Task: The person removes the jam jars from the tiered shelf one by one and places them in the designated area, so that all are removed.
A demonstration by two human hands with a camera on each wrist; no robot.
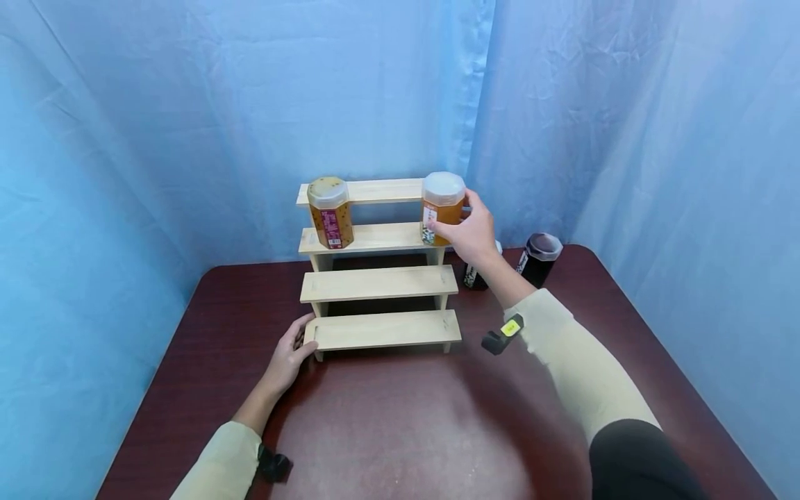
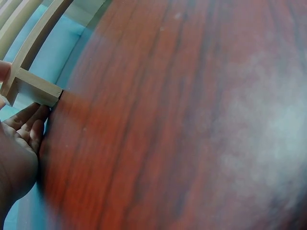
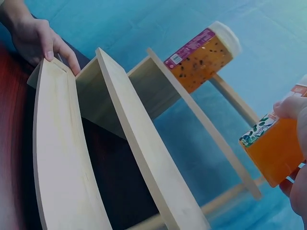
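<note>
A stepped wooden shelf (image 1: 379, 285) stands on the table. My right hand (image 1: 476, 235) grips a white-lidded jar (image 1: 444, 210) of orange contents at the right end of the second board from the top. Whether its base touches the board I cannot tell. A dark-flecked amber jar (image 1: 331, 217) with a purple label stands at that board's left end; the right wrist view also shows this flecked jar (image 3: 199, 60). With its thumb on top, my left hand (image 1: 289, 357) holds the left end of the lowest board; its curled fingers (image 2: 24, 120) lie beside and below the board's end.
Behind my right forearm a dark jar (image 1: 541, 255) stands on the dark red table (image 1: 387, 423). Another dark jar (image 1: 473, 276) is partly hidden by that arm. Blue curtains (image 1: 281, 90) hang behind and at both sides.
</note>
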